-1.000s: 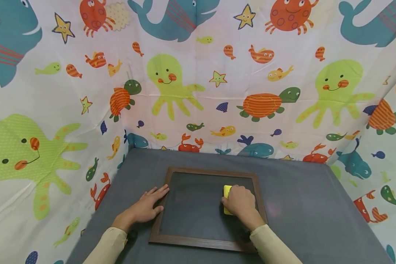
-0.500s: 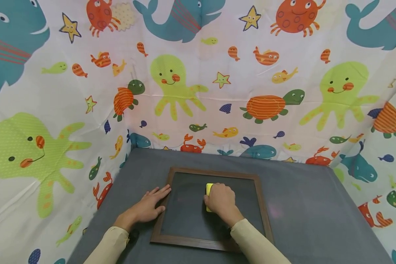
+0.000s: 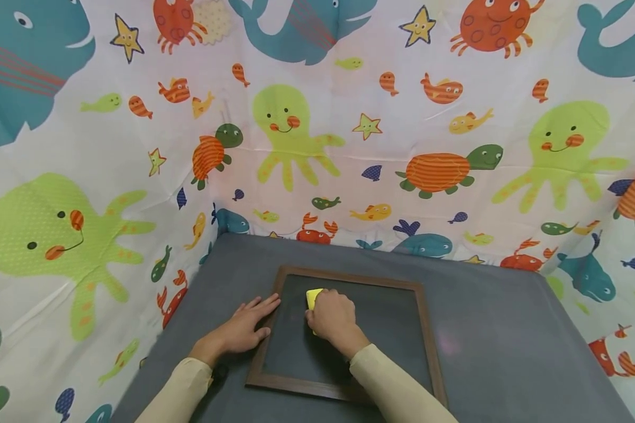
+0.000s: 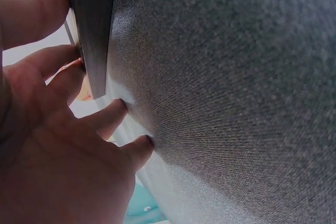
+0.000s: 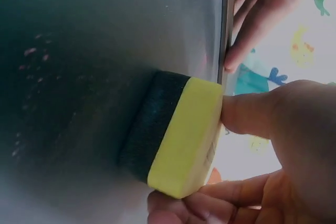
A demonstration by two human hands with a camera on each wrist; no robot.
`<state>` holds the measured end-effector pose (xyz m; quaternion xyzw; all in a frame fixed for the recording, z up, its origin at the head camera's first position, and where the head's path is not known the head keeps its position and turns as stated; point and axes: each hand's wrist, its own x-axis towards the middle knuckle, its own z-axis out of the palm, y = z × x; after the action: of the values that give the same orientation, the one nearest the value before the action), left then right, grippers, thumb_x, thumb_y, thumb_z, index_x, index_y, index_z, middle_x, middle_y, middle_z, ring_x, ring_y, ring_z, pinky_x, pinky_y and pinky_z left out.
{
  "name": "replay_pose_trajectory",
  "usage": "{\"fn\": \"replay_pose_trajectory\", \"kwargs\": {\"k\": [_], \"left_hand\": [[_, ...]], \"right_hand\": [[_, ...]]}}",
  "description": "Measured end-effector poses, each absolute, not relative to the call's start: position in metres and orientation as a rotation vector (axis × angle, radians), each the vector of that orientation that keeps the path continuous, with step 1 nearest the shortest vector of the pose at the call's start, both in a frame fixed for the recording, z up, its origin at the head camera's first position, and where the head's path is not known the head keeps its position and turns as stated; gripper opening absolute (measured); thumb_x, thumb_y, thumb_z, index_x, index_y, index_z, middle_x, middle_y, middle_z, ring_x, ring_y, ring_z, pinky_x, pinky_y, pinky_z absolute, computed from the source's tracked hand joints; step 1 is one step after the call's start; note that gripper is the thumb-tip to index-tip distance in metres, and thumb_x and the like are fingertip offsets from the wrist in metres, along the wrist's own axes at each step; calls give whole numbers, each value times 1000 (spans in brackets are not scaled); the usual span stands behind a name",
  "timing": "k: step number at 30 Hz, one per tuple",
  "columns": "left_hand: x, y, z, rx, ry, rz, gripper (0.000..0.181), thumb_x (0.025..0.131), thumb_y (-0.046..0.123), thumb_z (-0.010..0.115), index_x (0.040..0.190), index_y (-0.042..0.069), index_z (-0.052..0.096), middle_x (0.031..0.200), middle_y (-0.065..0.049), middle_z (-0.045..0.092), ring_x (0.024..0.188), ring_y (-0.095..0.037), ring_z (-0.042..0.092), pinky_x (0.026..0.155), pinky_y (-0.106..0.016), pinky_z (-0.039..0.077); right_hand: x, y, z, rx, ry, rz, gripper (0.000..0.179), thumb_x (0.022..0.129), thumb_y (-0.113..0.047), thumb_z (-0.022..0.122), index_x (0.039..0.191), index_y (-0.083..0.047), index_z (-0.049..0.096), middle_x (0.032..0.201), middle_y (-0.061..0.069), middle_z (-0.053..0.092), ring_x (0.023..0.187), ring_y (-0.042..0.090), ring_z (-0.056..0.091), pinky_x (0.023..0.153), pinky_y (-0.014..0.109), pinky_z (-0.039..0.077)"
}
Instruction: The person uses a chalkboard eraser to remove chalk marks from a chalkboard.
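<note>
Gray surface [image 3: 513, 335], white cloth [image 3: 330, 97] behind and beside it, printed with green octopuses [image 3: 283, 110], orange turtles [image 3: 436, 172], red crabs [image 3: 489, 28], blue whales [image 3: 298, 36], little fish [image 3: 443, 91]

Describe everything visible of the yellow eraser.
The yellow eraser is a block with rounded corners, a smooth yellow body that looks like plastic or foam, and a thick dark layer that looks like felt. A small dark mark on its back is unreadable. The right hand grips it between thumb and fingers, dark side toward the framed board, left of the board's middle.
</note>
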<state>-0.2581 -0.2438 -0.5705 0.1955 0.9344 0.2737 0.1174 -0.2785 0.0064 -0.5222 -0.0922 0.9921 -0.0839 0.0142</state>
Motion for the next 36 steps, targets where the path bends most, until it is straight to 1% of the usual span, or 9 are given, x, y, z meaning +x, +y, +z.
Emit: {"fn": "replay_pose_trajectory", "kwargs": {"k": [7, 10, 14, 18, 20, 23, 29, 32, 36], "left_hand": [[-257, -243, -571, 559, 2751, 802, 71, 109, 14, 67, 173, 15, 38, 182, -3, 28, 167, -49, 22, 130, -78, 13], [-258, -244, -570, 559, 2748, 797, 71, 108, 15, 68, 173, 16, 37, 182, -3, 28, 167, -49, 22, 130, -78, 13], [-258, -244, -571, 578, 2747, 786, 71, 109, 15, 67, 173, 16, 37, 183, -2, 27, 168, -49, 21, 130, -78, 13], [-258, -245, -572, 590, 2748, 789, 71, 109, 15, 66, 173, 16, 36, 183, -4, 27, 168, -49, 20, 130, -78, 12], [-257, -245, -571, 590, 2745, 793, 71, 109, 15, 66, 173, 16, 36, 182, -4, 27, 168, -49, 20, 130, -78, 12], [-257, -245, -570, 588, 2742, 807, 71, 109, 14, 66, 173, 15, 36, 182, -5, 27, 167, -50, 20, 130, -79, 12], [-256, -245, -568, 580, 2734, 820, 70, 109, 14, 66, 173, 15, 36, 183, -4, 26, 167, -50, 20, 129, -79, 11], [-256, -245, -568, 590, 2728, 828, 70, 110, 13, 65, 173, 15, 36, 183, -5, 26, 167, -51, 20, 129, -80, 11], [-256, -247, -568, 605, 2725, 827, 69, 111, 14, 64, 174, 14, 35, 183, -6, 25, 167, -51, 19, 129, -80, 11]], "right_hand": [[-277, -1, -523, -418, 3098, -207, 47, 97, -49, 80, 111, -4, 81, 99, 12, 69, 79, 29, 72, 71, 48, 67], [-276, -2, -523, -487, 3096, -163, 51, 97, -48, 80, 119, -2, 79, 104, 13, 68, 84, 28, 72, 75, 48, 67], [-276, -3, -523, -558, 3078, -88, 58, 99, -48, 79, 133, -1, 74, 109, 14, 68, 91, 28, 71, 80, 48, 67], [-275, -4, -522, -619, 3041, -31, 61, 101, -45, 77, 145, -5, 68, 116, 16, 67, 98, 31, 68, 84, 48, 66], [-275, -4, -521, -651, 3025, -8, 61, 102, -44, 76, 150, -8, 66, 122, 17, 67, 103, 32, 67, 88, 49, 64], [-274, -4, -520, -696, 3004, 24, 61, 104, -43, 74, 155, -13, 63, 129, 16, 66, 107, 33, 65, 92, 50, 62], [-267, -1, -512, -791, 2945, 73, 58, 104, -41, 75, 158, -24, 61, 134, 13, 65, 104, 30, 60, 89, 46, 58], [-263, 2, -509, -839, 2918, 64, 59, 102, -35, 78, 158, -26, 61, 134, 12, 64, 103, 28, 58, 88, 45, 57], [-258, 6, -507, -917, 2889, 42, 59, 101, -30, 80, 157, -27, 63, 130, 11, 64, 99, 25, 54, 87, 43, 57]]}}
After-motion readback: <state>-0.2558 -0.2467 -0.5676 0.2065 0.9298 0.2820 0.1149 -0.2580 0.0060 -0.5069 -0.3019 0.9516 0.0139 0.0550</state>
